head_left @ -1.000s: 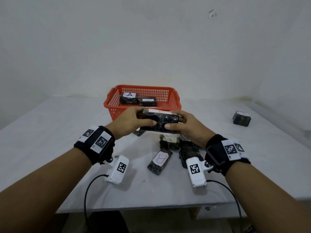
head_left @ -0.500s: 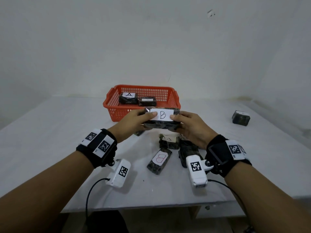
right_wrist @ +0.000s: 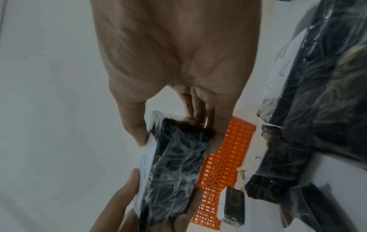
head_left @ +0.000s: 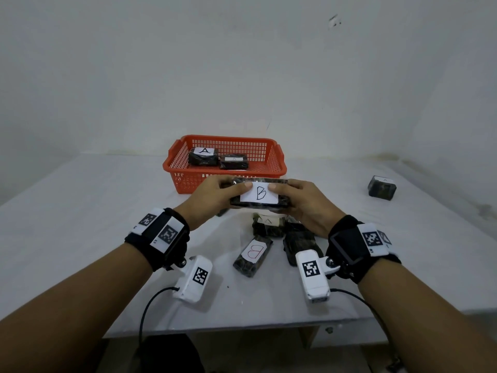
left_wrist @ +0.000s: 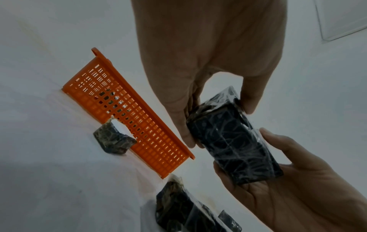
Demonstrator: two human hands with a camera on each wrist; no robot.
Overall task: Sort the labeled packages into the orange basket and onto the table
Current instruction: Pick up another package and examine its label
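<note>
Both hands hold one dark plastic-wrapped package (head_left: 259, 196) above the table, its white label marked B turned up toward me. My left hand (head_left: 215, 196) grips its left end, my right hand (head_left: 301, 200) its right end. The same package (left_wrist: 232, 141) shows between thumb and fingers in the left wrist view, and again as the package (right_wrist: 174, 169) in the right wrist view. The orange basket (head_left: 188, 181) stands just beyond, holding two dark packages, one labeled A (head_left: 203, 156). Under my hands lie several more packages, one with a red B label (head_left: 252, 256).
A lone dark package (head_left: 382, 187) sits far right on the white table (head_left: 80, 224). A small package (left_wrist: 113, 141) lies against the basket's front wall. Walls close the table at the back and right. The table's front edge runs below my wrists.
The held package has been turned over in both hands, so its B label now faces up. It has also risen slightly toward the basket's front.
</note>
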